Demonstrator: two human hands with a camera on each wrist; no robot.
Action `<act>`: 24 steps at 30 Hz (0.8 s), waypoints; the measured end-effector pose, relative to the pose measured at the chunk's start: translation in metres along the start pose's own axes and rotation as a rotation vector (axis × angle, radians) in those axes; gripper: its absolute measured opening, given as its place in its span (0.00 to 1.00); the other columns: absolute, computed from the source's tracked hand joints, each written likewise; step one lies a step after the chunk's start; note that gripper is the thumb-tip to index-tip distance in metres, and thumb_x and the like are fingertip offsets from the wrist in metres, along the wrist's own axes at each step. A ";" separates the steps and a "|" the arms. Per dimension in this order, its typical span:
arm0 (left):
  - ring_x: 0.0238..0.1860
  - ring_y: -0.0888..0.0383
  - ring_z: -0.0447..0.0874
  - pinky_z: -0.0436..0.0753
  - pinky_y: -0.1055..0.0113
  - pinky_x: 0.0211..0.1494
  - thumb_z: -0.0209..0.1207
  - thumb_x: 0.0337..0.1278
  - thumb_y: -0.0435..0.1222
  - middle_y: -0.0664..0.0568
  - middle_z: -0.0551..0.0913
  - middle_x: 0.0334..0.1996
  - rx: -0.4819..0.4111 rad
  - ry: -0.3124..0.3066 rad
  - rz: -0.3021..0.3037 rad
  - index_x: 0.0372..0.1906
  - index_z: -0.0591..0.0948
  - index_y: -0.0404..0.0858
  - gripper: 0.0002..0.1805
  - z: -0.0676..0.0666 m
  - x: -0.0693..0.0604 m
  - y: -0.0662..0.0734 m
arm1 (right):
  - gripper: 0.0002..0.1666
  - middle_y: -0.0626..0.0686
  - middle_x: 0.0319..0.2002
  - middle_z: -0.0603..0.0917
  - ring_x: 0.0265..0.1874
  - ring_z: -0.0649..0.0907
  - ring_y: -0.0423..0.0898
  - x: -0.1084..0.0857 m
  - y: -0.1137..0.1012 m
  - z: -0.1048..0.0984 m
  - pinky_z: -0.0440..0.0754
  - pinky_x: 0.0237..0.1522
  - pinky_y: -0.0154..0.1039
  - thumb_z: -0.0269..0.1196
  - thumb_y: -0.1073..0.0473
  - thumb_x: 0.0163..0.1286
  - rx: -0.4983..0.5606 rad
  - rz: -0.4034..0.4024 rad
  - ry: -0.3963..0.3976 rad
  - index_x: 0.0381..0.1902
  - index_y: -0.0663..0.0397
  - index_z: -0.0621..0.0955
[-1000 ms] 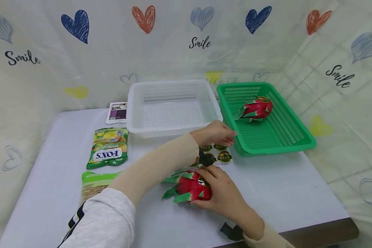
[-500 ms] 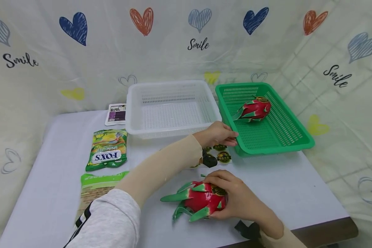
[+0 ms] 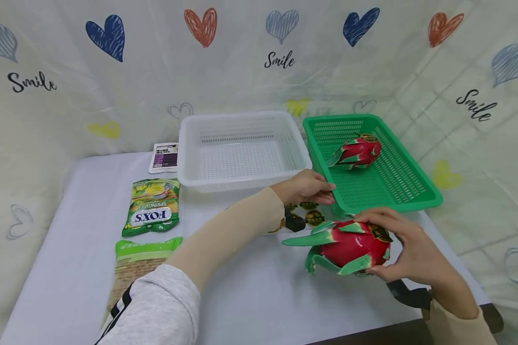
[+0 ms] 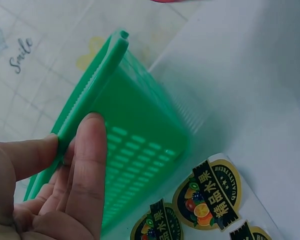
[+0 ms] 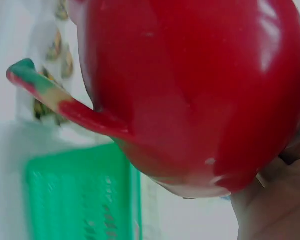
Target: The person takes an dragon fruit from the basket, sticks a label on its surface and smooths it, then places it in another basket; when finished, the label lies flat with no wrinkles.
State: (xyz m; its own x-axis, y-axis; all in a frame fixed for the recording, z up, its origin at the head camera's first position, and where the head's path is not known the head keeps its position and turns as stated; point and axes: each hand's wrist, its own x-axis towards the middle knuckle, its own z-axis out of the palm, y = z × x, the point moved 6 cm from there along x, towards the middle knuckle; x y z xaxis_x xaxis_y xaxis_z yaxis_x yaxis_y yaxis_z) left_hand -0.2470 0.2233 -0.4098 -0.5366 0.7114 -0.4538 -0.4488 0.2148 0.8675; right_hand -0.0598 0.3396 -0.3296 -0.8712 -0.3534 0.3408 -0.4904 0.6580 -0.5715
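Observation:
My right hand [image 3: 418, 249] grips a red dragon fruit [image 3: 349, 244] with green-tipped scales by its stickered end. The fruit is held above the table, in front of the green basket [image 3: 414, 158], and its red skin fills much of the right wrist view. With thumb and fingers, my left hand [image 3: 308, 187] pinches the basket's near left rim, as the left wrist view shows. Inside that basket lies a second dragon fruit [image 3: 358, 151], also bearing a dark gold sticker. A sheet of round fruit stickers [image 4: 207, 195] lies on the table below my left hand, partly hidden by the wrist.
A white basket [image 3: 243, 182] stands left of the green one. Along the left side lie a purple-and-white packet [image 3: 164, 158], a green FOX'S candy bag [image 3: 152, 206] and a green-topped bag [image 3: 142, 263], partly behind my left sleeve. The dark table edge [image 3: 371, 333] runs along the front.
My right hand has lifted the dragon fruit and carried it right, toward the green basket. My left hand has closed on the basket's rim and stays there.

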 end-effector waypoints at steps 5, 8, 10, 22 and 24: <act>0.28 0.59 0.87 0.93 0.65 0.47 0.57 0.77 0.34 0.47 0.86 0.26 0.002 0.017 0.022 0.49 0.80 0.24 0.13 -0.008 -0.007 0.005 | 0.59 0.53 0.62 0.78 0.61 0.75 0.41 0.015 0.012 -0.031 0.85 0.47 0.19 0.84 0.79 0.23 0.068 -0.071 0.017 0.63 0.69 0.78; 0.27 0.60 0.87 0.90 0.59 0.59 0.57 0.77 0.34 0.47 0.86 0.26 0.012 0.025 0.028 0.58 0.77 0.21 0.19 -0.008 -0.009 0.008 | 0.58 0.52 0.62 0.78 0.59 0.75 0.41 0.022 0.022 -0.051 0.84 0.47 0.17 0.81 0.83 0.23 0.042 -0.052 0.030 0.63 0.72 0.77; 0.28 0.59 0.86 0.87 0.56 0.64 0.57 0.77 0.33 0.46 0.84 0.27 0.008 0.031 0.032 0.59 0.76 0.20 0.19 -0.006 -0.008 0.010 | 0.57 0.48 0.62 0.78 0.55 0.77 0.38 0.026 0.030 -0.065 0.83 0.45 0.16 0.79 0.85 0.25 0.005 -0.020 0.047 0.63 0.71 0.77; 0.59 0.37 0.86 0.89 0.53 0.61 0.59 0.75 0.32 0.35 0.90 0.34 -0.064 0.071 -0.002 0.39 0.83 0.27 0.10 0.003 -0.001 0.004 | 0.41 0.19 0.54 0.65 0.40 0.69 0.21 0.057 0.126 -0.103 0.69 0.26 0.18 0.76 0.69 0.58 -0.181 0.287 0.011 0.67 0.46 0.74; 0.57 0.38 0.87 0.89 0.54 0.59 0.60 0.74 0.32 0.37 0.89 0.31 -0.071 0.088 -0.014 0.38 0.84 0.30 0.09 0.002 0.001 0.001 | 0.40 0.16 0.53 0.63 0.40 0.67 0.18 0.061 0.140 -0.100 0.69 0.27 0.17 0.77 0.65 0.61 -0.212 0.313 -0.030 0.68 0.51 0.72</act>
State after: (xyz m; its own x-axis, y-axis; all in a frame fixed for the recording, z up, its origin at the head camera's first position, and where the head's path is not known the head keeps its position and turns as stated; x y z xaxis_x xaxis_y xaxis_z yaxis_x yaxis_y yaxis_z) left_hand -0.2466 0.2255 -0.4089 -0.5891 0.6464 -0.4848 -0.5048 0.1741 0.8455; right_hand -0.1794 0.4767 -0.3143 -0.9801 -0.1303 0.1500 -0.1871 0.8593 -0.4761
